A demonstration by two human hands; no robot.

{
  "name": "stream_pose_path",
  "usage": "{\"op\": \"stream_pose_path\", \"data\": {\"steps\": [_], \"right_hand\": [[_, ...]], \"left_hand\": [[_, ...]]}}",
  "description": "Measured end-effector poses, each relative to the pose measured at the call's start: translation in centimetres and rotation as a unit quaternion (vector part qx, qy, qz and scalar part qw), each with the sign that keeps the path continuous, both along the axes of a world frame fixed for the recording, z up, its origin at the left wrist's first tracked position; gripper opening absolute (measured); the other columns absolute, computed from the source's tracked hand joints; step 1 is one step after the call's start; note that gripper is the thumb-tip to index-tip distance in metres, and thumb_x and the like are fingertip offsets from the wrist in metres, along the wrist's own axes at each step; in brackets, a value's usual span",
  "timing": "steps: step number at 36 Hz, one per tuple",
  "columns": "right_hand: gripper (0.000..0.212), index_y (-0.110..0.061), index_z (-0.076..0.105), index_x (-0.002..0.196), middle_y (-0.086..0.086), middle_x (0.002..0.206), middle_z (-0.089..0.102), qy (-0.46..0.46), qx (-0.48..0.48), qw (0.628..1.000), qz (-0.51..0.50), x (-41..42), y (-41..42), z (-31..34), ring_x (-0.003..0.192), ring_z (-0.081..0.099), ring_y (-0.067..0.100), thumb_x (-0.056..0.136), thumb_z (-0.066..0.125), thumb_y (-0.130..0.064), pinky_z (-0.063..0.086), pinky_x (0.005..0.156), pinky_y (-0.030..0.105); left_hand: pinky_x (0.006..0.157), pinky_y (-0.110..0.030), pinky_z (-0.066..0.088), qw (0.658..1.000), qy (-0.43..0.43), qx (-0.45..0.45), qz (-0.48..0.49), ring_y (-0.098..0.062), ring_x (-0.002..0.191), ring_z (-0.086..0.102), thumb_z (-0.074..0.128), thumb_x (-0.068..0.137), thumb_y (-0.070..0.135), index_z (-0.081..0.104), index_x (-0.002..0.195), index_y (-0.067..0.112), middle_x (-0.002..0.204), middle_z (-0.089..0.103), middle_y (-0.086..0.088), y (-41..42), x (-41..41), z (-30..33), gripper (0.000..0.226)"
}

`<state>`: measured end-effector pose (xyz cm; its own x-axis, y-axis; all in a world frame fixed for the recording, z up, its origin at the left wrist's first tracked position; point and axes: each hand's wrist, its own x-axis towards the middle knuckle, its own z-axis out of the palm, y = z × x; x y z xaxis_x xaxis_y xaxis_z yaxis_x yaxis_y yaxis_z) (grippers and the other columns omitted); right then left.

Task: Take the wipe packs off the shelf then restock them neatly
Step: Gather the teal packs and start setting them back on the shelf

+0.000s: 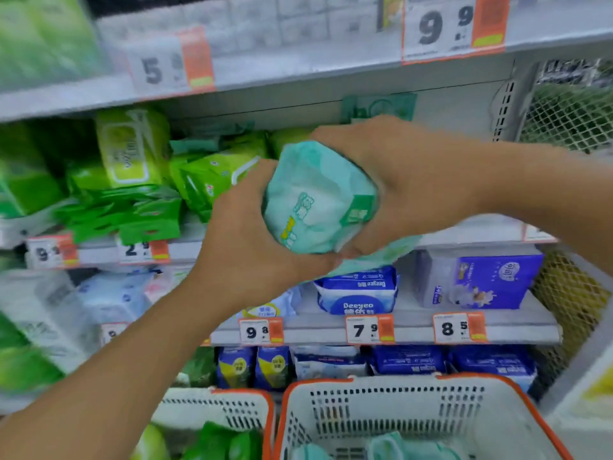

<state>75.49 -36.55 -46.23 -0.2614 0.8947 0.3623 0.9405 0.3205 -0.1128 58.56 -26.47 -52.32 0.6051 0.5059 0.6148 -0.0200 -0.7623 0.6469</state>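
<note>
The grip is made by both hands at once: the left hand curls around the left and lower side of a pale teal wipe pack, and the right hand wraps over its top and right side. The fingertips of the two hands nearly meet under the pack. The pack is held in the air, in front of the middle shelf, and it looks squeezed and rounded between the palms. A small bear drawing and a green label are visible on its front.

On the left part of the same shelf lie green wipe packs, some upright and some leaning in a loose pile. One shelf lower stand blue wipe packs and a purple pack further right, above price tags with orange edges.

Near the person, at the bottom, there are two white baskets with orange rims. The right basket holds some teal packs at its bottom, and the left basket holds green packs.
</note>
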Motion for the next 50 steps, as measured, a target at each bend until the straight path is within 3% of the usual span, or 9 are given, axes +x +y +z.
{"op": "stream_pose_path", "data": {"steps": [3, 8, 13, 22, 29, 33, 37, 43, 50], "right_hand": [[0.085, -0.021, 0.051, 0.124, -0.008, 0.110, 0.066, 0.168, -0.184, 0.968, 0.013, -0.4, 1.2, -0.7, 0.095, 0.068, 0.015, 0.054, 0.098, -0.028, 0.058, 0.083, 0.034], [0.098, -0.024, 0.054, 0.134, 0.008, 0.128, 0.068, 0.316, -0.523, 0.791, -0.043, -0.3, 0.7, -8.5, 0.110, 0.069, 0.026, 0.046, 0.097, -0.028, 0.057, 0.090, 0.050], [0.044, -0.011, 0.074, 0.105, 0.015, 0.109, 0.075, 0.350, -0.595, 0.719, -0.073, -3.4, -2.2, -17.8, 0.091, 0.075, 0.026, 0.063, 0.086, -0.003, 0.061, 0.071, 0.034], [0.048, -0.010, 0.067, 0.117, 0.006, 0.110, 0.076, 0.245, -0.613, 0.747, -0.083, -3.5, -2.9, -21.0, 0.101, 0.073, 0.028, 0.073, 0.085, -0.008, 0.059, 0.085, 0.040], [0.065, -0.023, 0.059, 0.132, 0.002, 0.127, 0.064, 0.196, -0.566, 0.789, -0.137, -0.9, -2.4, -24.5, 0.096, 0.067, 0.017, 0.074, 0.088, -0.030, 0.057, 0.084, 0.035], [0.030, -0.014, 0.069, 0.112, 0.000, 0.106, 0.069, 0.098, -0.234, 0.959, -0.122, 1.1, 0.1, -20.5, 0.086, 0.063, 0.013, 0.083, 0.078, -0.014, 0.047, 0.072, 0.015], [0.012, -0.015, 0.071, 0.094, -0.002, 0.083, 0.068, 0.177, 0.077, 0.980, -0.042, 2.3, 3.6, -12.0, 0.073, 0.061, 0.010, 0.082, 0.068, -0.012, 0.048, 0.069, 0.016], [0.042, -0.019, 0.066, 0.110, 0.010, 0.110, 0.067, 0.031, 0.049, 0.962, -0.268, 10.1, 12.5, -6.6, 0.102, 0.063, 0.032, 0.074, 0.069, -0.040, 0.053, 0.087, 0.040], [0.123, -0.028, 0.021, 0.155, 0.009, 0.160, 0.024, 0.010, -0.128, 0.891, -0.435, 17.5, 17.1, -7.4, 0.146, 0.023, 0.039, 0.054, 0.080, -0.068, 0.031, 0.116, 0.052]], "left_hand": [[0.062, -0.026, 0.057, 0.977, 0.033, -0.205, -0.056, -0.011, 0.076, 0.073, 0.095, 0.040, 0.001, 0.068, 0.098, 0.013, 0.088, 0.077, 0.004, -0.7, -3.0, -1.9, 0.065], [0.059, -0.033, 0.060, 0.864, 0.048, -0.497, -0.060, -0.024, 0.075, 0.074, 0.081, 0.050, 0.006, 0.073, 0.096, 0.008, 0.093, 0.077, -0.010, -2.4, -7.4, -9.6, 0.047], [0.059, -0.031, 0.061, 0.794, 0.081, -0.602, -0.019, -0.018, 0.074, 0.073, 0.075, 0.061, 0.018, 0.072, 0.099, 0.014, 0.094, 0.076, -0.007, -4.9, -11.3, -16.9, 0.038], [0.099, -0.049, 0.052, 0.790, 0.250, -0.552, -0.087, -0.026, 0.108, 0.069, 0.086, 0.065, 0.002, 0.067, 0.116, 0.012, 0.115, 0.073, -0.007, -5.7, -12.5, -19.5, 0.056], [0.085, -0.037, 0.058, 0.805, 0.404, -0.432, -0.045, -0.014, 0.089, 0.072, 0.086, 0.075, 0.031, 0.070, 0.105, 0.023, 0.102, 0.075, 0.003, -4.1, -10.3, -20.3, 0.035], [0.081, -0.030, 0.053, 0.915, 0.321, -0.214, 0.117, -0.018, 0.092, 0.067, 0.080, 0.079, 0.038, 0.063, 0.101, 0.027, 0.101, 0.070, 0.002, -0.8, -6.7, -15.1, 0.030], [0.086, -0.027, 0.049, 0.983, 0.138, 0.016, 0.122, -0.010, 0.099, 0.062, 0.075, 0.081, 0.043, 0.063, 0.115, 0.022, 0.104, 0.066, 0.009, 2.6, -1.4, -7.9, 0.042], [0.102, -0.036, 0.043, 0.929, 0.288, 0.182, 0.147, -0.024, 0.122, 0.055, 0.049, 0.095, 0.054, 0.056, 0.134, 0.015, 0.133, 0.058, -0.007, 8.6, 6.4, -3.5, 0.056], [0.107, -0.036, 0.039, 0.842, 0.503, 0.013, 0.197, -0.031, 0.139, 0.039, 0.045, 0.084, 0.077, 0.030, 0.152, 0.024, 0.155, 0.039, -0.007, 13.3, 11.4, -3.0, 0.088]]}}
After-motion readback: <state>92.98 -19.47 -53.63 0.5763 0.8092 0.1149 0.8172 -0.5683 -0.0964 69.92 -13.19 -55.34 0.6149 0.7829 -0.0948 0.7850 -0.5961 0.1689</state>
